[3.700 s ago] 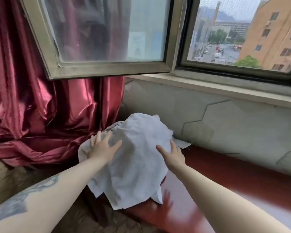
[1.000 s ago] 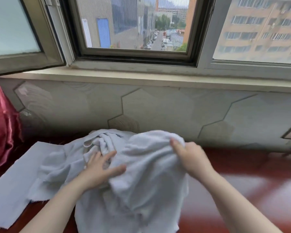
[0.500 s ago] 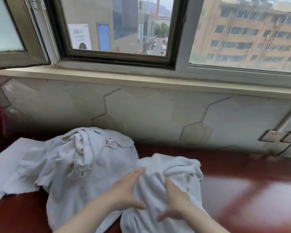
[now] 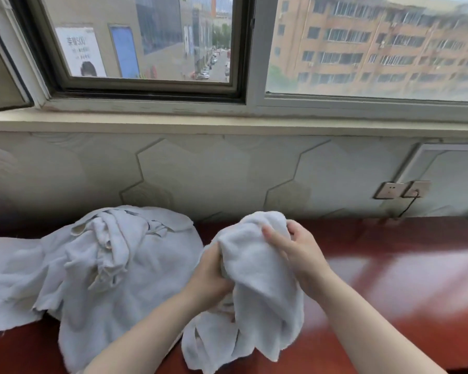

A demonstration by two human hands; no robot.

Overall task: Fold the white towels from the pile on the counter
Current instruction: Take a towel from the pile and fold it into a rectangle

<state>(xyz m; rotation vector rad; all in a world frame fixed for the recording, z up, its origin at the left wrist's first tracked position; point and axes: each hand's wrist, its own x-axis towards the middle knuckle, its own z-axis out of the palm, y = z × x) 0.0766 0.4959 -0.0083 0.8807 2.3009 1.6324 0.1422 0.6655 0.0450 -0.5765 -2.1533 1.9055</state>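
Note:
A crumpled pile of white towels point(image 4: 97, 265) lies on the left of the red counter point(image 4: 389, 279). Just right of it I hold one white towel point(image 4: 257, 282) lifted off the counter, bunched and hanging down. My left hand point(image 4: 210, 276) grips its left side from below. My right hand point(image 4: 295, 249) grips its upper right part, fingers curled into the cloth. The towel's lower edge drapes onto the counter.
A hexagon-patterned wall panel point(image 4: 214, 174) rises behind the counter under the window sill point(image 4: 227, 122). Two wall sockets point(image 4: 401, 189) with a cable sit at the right. A flat white cloth point(image 4: 3, 265) lies at the far left under the pile.
Both hands went from resting flat on the towel to gripping it and lifting it up off the counter, beside the pile. The view has shifted right.

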